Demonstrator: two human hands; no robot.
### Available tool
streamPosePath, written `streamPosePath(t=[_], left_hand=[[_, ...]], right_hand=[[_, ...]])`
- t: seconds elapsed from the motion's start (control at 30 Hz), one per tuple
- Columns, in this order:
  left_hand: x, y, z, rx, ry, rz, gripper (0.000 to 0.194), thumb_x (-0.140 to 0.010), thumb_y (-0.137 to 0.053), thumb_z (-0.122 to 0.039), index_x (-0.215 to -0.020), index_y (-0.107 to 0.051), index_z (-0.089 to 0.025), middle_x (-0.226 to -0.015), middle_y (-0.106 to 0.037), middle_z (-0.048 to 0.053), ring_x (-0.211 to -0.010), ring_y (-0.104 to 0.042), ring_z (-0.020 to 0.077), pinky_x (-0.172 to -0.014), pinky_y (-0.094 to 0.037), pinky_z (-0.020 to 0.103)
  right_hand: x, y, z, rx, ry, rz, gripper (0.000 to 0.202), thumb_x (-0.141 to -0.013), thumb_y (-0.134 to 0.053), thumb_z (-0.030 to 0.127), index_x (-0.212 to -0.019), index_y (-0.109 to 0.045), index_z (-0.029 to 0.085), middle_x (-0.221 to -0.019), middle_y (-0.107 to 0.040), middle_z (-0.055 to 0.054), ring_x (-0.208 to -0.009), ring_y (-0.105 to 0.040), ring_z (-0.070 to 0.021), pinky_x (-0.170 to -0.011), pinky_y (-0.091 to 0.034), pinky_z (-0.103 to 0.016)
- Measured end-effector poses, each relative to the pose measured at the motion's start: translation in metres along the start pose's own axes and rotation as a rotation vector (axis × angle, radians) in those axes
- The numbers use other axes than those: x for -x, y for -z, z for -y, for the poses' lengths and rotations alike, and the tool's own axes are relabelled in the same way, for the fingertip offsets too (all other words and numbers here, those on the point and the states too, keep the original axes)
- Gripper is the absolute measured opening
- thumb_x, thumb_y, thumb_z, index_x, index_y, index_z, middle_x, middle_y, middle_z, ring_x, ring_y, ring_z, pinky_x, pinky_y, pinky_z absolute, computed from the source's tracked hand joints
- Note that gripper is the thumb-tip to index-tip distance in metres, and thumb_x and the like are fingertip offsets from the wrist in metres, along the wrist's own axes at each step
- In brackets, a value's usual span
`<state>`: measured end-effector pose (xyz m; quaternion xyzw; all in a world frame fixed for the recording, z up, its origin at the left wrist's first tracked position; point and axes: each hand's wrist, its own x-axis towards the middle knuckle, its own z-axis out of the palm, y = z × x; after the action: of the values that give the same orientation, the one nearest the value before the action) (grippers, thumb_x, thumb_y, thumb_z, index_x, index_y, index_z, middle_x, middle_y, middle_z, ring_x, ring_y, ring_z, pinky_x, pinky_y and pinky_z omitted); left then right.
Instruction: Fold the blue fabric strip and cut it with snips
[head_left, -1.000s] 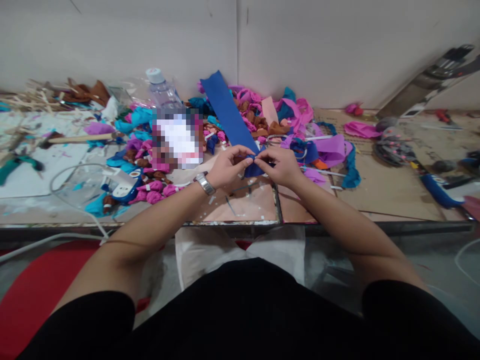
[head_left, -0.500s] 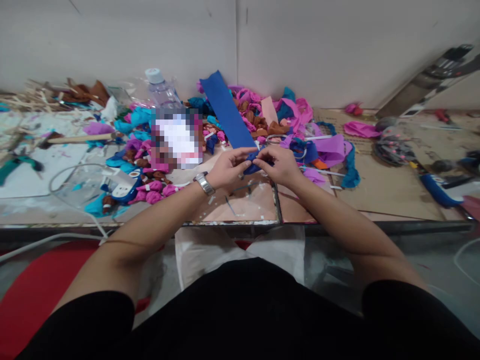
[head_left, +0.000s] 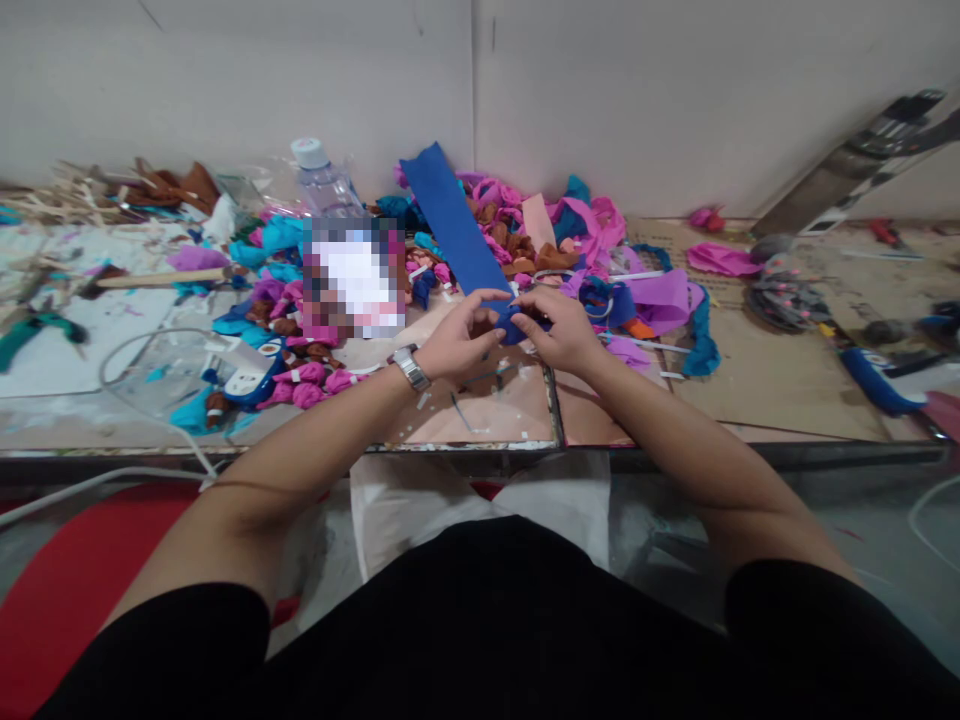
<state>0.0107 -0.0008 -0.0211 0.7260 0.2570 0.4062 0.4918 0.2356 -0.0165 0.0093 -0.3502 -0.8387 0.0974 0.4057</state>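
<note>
Over the front of the table, my left hand and my right hand meet at a blue strip, which looks like crepe paper or thin cloth. Its long flat end slants away up to the left over a heap of coloured scraps. The near end is gathered into a small dark blue bunch between my fingertips. My left thumb and fingers close on the bunch from one side, my right thumb and forefinger pinch it from the other. My fingers partly hide the bunch.
A clear bottle with a white cap stands behind a blurred-out phone-like thing. Pink, brown and blue knotted pieces lie at left, with green-handled pliers. Cardboard and a dark pincushion-like thing are at right.
My fingers have shifted slightly around the blue bunch, and the right fingers sit a little farther right. The long blue end stays nearly in place.
</note>
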Motion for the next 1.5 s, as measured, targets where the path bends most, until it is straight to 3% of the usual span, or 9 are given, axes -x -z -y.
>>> streamPosePath(t=[0.1,0.23,0.43,0.57,0.73,0.9,1.17,1.4,1.5], left_hand=[[0.000,0.002,0.009,-0.020,0.030,0.019,0.052,-0.087,-0.071,-0.025,-0.136,-0.056,-0.020,-0.087,-0.069,0.002,-0.079,-0.069,0.0171,-0.069,-0.051,0.028],[0.001,0.003,0.009,-0.172,-0.034,-0.055,0.049,-0.082,-0.066,-0.017,-0.130,-0.062,-0.020,-0.110,-0.073,0.008,-0.100,-0.071,0.0200,-0.082,-0.057,0.032],[0.002,0.003,-0.007,-0.196,-0.175,-0.096,0.042,-0.094,-0.072,-0.041,-0.131,-0.066,-0.022,-0.123,-0.071,0.012,-0.109,-0.070,0.0208,-0.094,-0.057,0.034],[0.001,0.003,-0.008,-0.300,-0.214,-0.093,0.043,-0.090,-0.078,-0.049,-0.124,-0.074,-0.022,-0.115,-0.071,0.010,-0.102,-0.068,0.0197,-0.091,-0.057,0.033],[0.003,0.001,-0.012,-0.392,-0.224,-0.105,0.041,-0.095,-0.071,-0.053,-0.122,-0.076,-0.022,-0.105,-0.073,0.010,-0.094,-0.066,0.0196,-0.086,-0.055,0.034],[0.004,0.001,-0.013,-0.344,-0.225,-0.074,0.040,-0.099,-0.064,-0.052,-0.123,-0.074,-0.020,-0.110,-0.076,0.011,-0.096,-0.069,0.0199,-0.089,-0.055,0.035],[0.002,-0.004,-0.009,-0.170,-0.111,-0.079,0.044,-0.093,-0.072,-0.057,-0.116,-0.070,-0.020,-0.112,-0.074,0.009,-0.098,-0.070,0.0187,-0.089,-0.058,0.032],[0.000,-0.003,-0.012,-0.033,-0.059,-0.155,0.046,-0.091,-0.075,-0.058,-0.114,-0.068,-0.019,-0.106,-0.073,0.008,-0.094,-0.069,0.0171,-0.084,-0.056,0.030],[0.000,-0.001,-0.011,-0.007,-0.050,-0.172,0.043,-0.091,-0.076,-0.056,-0.113,-0.069,-0.019,-0.107,-0.073,0.008,-0.095,-0.069,0.0171,-0.085,-0.055,0.029]], right_hand=[[0.000,0.003,-0.003,0.005,-0.034,-0.025,0.045,-0.105,-0.050,0.061,-0.105,-0.070,0.021,-0.097,-0.073,-0.009,-0.089,-0.065,-0.0243,-0.085,-0.051,-0.040],[0.000,0.005,-0.005,0.012,-0.036,-0.024,0.042,-0.105,-0.051,0.058,-0.104,-0.071,0.021,-0.096,-0.074,-0.009,-0.088,-0.065,-0.0240,-0.085,-0.051,-0.039],[0.000,0.001,-0.005,0.009,-0.013,0.038,0.043,-0.102,-0.057,0.059,-0.100,-0.074,0.020,-0.090,-0.075,-0.007,-0.081,-0.064,-0.0215,-0.079,-0.049,-0.036],[0.001,0.000,-0.003,-0.006,-0.045,0.041,0.046,-0.100,-0.060,0.063,-0.098,-0.075,0.019,-0.087,-0.075,-0.006,-0.078,-0.064,-0.0199,-0.075,-0.048,-0.034],[0.001,-0.001,-0.001,-0.044,-0.081,0.033,0.053,-0.096,-0.062,0.070,-0.092,-0.075,0.019,-0.080,-0.073,-0.005,-0.072,-0.062,-0.0182,-0.069,-0.046,-0.032],[0.001,-0.002,-0.002,-0.066,-0.087,0.028,0.057,-0.092,-0.064,0.076,-0.088,-0.073,0.019,-0.077,-0.071,-0.004,-0.069,-0.060,-0.0172,-0.067,-0.044,-0.031],[-0.001,-0.003,0.000,-0.116,-0.158,-0.002,0.061,-0.085,-0.069,0.081,-0.081,-0.068,0.020,-0.074,-0.069,-0.002,-0.066,-0.056,-0.0159,-0.064,-0.044,-0.030],[-0.001,0.007,0.002,-0.159,-0.132,-0.031,0.063,-0.104,-0.040,0.073,-0.090,-0.072,0.021,-0.084,-0.074,-0.006,-0.078,-0.067,-0.0192,-0.073,-0.049,-0.033],[-0.001,0.010,0.003,-0.147,-0.117,-0.029,0.058,-0.099,-0.052,0.074,-0.089,-0.073,0.021,-0.083,-0.075,-0.005,-0.076,-0.067,-0.0190,-0.072,-0.050,-0.033]])
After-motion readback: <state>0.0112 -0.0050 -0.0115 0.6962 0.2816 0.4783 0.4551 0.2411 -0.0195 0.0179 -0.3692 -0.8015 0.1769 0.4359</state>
